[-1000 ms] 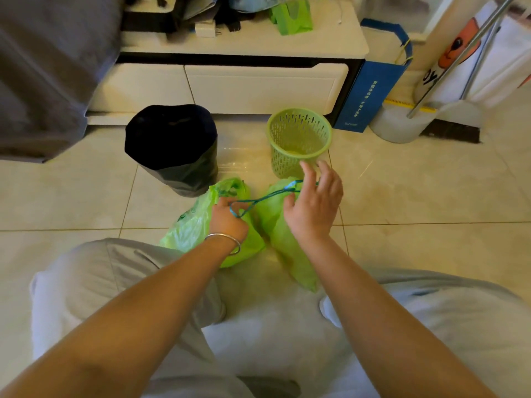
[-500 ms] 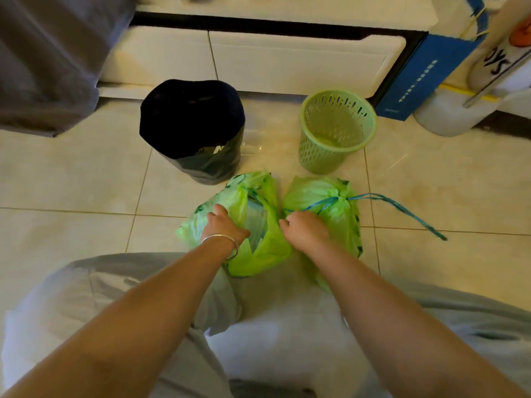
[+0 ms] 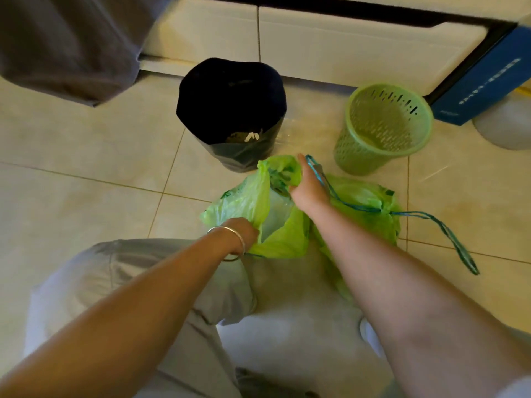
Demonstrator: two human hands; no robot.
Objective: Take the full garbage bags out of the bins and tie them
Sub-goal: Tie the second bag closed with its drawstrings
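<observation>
Two green garbage bags lie on the tiled floor in front of my knees. The left bag [image 3: 244, 196] gapes open. My left hand [image 3: 242, 232], with a bracelet on the wrist, grips its near rim. My right hand [image 3: 307, 186] holds its far rim beside a blue drawstring. The right bag [image 3: 365, 202] is cinched shut, and its blue drawstring [image 3: 448, 234] trails loose over the floor to the right. Behind the bags stand a bin lined with a black bag [image 3: 230, 110] holding some rubbish, and an unlined green slotted bin [image 3: 385, 124].
A white low cabinet [image 3: 344, 44] runs along the back. A blue box [image 3: 488, 81] leans at its right end, with a white round base [image 3: 502, 130] beneath. Grey fabric [image 3: 71, 44] hangs at the upper left. My knees in grey trousers fill the foreground.
A second ago both hands pulled the right bag's blue drawstring; it has been dropped. Both hands have shifted to the left bag and spread its mouth open. The camera tilted further down.
</observation>
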